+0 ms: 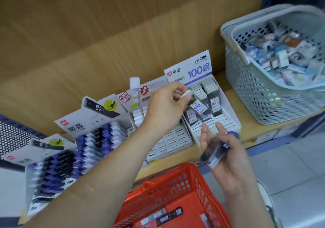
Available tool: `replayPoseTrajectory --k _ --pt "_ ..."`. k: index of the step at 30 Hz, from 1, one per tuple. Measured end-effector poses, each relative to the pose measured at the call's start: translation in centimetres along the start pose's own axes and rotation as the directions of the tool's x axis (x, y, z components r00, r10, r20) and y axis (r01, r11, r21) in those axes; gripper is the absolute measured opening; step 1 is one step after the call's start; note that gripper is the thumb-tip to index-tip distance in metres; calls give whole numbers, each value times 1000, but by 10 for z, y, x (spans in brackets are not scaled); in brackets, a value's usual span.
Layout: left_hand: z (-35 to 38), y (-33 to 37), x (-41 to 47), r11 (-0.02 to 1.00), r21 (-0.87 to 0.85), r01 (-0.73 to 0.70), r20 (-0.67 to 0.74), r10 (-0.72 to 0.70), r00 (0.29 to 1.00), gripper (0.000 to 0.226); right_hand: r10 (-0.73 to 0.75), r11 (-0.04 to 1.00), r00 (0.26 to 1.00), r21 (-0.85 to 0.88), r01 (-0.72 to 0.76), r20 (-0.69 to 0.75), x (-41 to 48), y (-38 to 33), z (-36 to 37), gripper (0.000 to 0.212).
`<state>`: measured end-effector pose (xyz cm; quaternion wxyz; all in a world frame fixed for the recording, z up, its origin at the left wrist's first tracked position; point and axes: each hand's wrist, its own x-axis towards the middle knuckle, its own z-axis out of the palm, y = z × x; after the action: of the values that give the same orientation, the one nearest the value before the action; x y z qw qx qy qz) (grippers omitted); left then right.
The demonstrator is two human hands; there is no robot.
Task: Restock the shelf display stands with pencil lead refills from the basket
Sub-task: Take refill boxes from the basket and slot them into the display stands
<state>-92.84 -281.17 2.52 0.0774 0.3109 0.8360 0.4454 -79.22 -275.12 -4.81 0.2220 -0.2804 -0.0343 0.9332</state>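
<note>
My left hand (167, 106) pinches one pencil lead refill (197, 104) by its white cap, tilted over the front rows of the white "100" display stand (228, 104). That stand holds several upright refills at its back and open slots in front. My right hand (226, 150) grips a bunch of refills (213, 151) just in front of the stand, above the shelf edge. The red basket (168, 189) sits below my arms with a few refills (164, 216) on its bottom.
A grey basket (249, 87) full of small boxes stands on the wooden shelf at right. Left of the "100" stand are a white stand (168, 140) with open slots and two stands (98, 136) of blue and black refills. Grey tiled floor lies at lower right.
</note>
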Motion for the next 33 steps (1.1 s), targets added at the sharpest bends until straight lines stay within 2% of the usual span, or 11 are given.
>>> replayPoseTrajectory --k 4,7,13,19,26,33 --pt "33 3 11 993 106 -61 49 56 997 15 -68 998 997 12 68 -41 3 -13 -4 33" --pt "50 5 15 978 183 -102 97 85 992 5 -66 997 997 32 67 -39 5 -15 -7 36" --pt "58 6 23 938 301 -172 110 145 983 18 -6 1000 999 25 7 -43 8 -13 -13 38" --pt "61 9 33 925 338 -170 106 142 984 19 -26 999 999 -37 24 -48 3 -14 -10 28" --pt "69 23 38 887 382 -260 214 189 958 13 3 999 999 -35 -5 -50 3 -10 -12 34" --pt "74 22 47 870 406 -281 233 199 952 13 17 998 998 -54 -21 -59 1 -10 -13 31"
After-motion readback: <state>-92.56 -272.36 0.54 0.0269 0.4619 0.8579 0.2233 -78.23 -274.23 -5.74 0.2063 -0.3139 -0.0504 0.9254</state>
